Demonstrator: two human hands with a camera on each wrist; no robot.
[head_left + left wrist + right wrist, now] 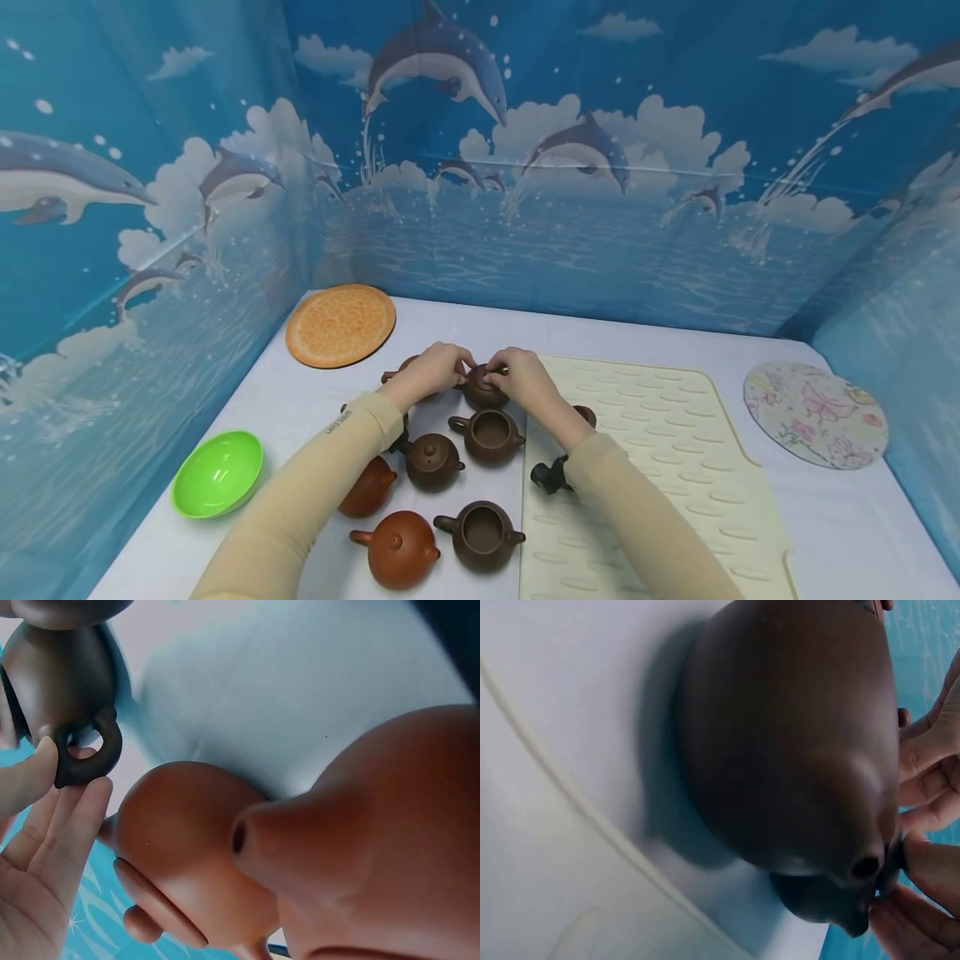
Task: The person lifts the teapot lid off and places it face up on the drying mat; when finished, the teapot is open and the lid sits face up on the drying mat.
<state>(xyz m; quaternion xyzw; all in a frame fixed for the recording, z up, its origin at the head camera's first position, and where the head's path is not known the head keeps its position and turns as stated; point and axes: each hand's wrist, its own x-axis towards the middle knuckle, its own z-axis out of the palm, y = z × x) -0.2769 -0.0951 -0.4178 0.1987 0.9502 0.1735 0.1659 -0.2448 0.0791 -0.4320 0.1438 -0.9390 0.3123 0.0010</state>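
A small dark brown teapot (482, 393) stands at the back of the group of teapots, its lid on top. My left hand (438, 367) is on its left side; in the left wrist view the thumb and fingertips pinch its loop handle (112, 750). From the right, my right hand (522, 379) pinches at the teapot's lid (889, 874), fingertips close above the spout (847, 919). Just in front stands an open dark brown teapot (491, 436) without a lid. A reddish teapot (427, 392) is partly hidden behind my left hand.
Nearer are a lidded dark teapot (432, 462), another open one (482, 537) and reddish teapots (401, 552). A cream mat (660, 467) lies right, with a small brown piece (587, 415) on it. A green bowl (219, 475) and round orange mat (341, 325) are left; a floral mat (817, 412) is far right.
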